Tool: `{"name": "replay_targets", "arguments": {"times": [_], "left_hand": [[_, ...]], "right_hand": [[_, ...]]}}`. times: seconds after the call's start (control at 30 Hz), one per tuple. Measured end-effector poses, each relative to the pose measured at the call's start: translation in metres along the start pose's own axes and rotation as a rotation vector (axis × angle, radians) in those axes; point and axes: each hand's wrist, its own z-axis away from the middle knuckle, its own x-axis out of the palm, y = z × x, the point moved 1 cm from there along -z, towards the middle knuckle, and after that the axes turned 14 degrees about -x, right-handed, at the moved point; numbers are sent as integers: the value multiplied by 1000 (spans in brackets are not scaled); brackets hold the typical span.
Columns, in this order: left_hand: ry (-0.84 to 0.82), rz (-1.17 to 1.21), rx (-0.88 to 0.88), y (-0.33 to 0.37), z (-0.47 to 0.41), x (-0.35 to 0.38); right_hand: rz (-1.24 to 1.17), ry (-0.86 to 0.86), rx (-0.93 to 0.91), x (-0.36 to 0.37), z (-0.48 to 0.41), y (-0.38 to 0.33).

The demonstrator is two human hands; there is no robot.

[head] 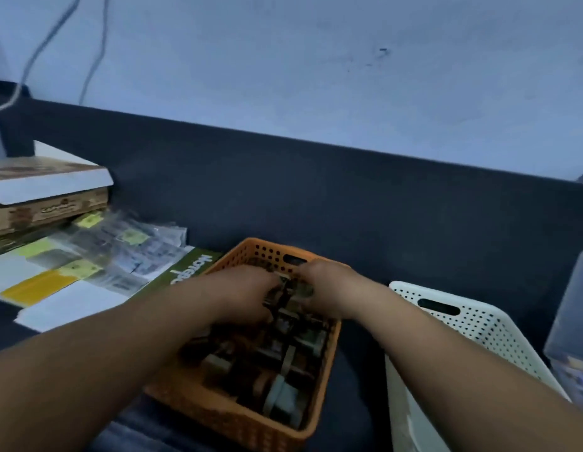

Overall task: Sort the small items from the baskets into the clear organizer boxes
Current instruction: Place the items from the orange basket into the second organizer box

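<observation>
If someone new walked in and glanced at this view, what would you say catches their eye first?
The orange basket at centre, crammed with small dark items, stands out first, with the left hand and right hand both in its far end. Next comes the white perforated basket to its right, then the papers spread at left.

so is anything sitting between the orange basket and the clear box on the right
Yes: the white basket stands between the orange basket and the clear box at the right edge, so items would likely go over it. The left hand and right hand are in the orange basket; nothing visible blocks them.
</observation>
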Motion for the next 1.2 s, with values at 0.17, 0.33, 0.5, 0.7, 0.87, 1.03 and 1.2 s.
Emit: {"name": "replay_targets", "arguments": {"times": [0.17, 0.33, 0.5, 0.7, 0.87, 1.03, 1.2], "left_hand": [[-122, 42, 162, -7, -34, 4], [-158, -99, 247, -8, -55, 8], [-91, -271, 344, 1, -57, 6], [-194, -235, 419, 9, -53, 16], [-225, -173, 410, 9, -42, 19], [-201, -45, 397, 5, -30, 25], [-93, 310, 367, 9, -16, -13]], "right_hand": [[-55, -36, 99, 6, -17, 0], [-159, 210, 262, -10, 3, -6], [-225, 366, 393, -29, 38, -15], [-325, 459, 499, -18, 68, -32], [-353, 483, 519, -10, 81, -46], [-415, 546, 493, -10, 97, -58], [-511, 649, 491, -11, 127, -61]]}}
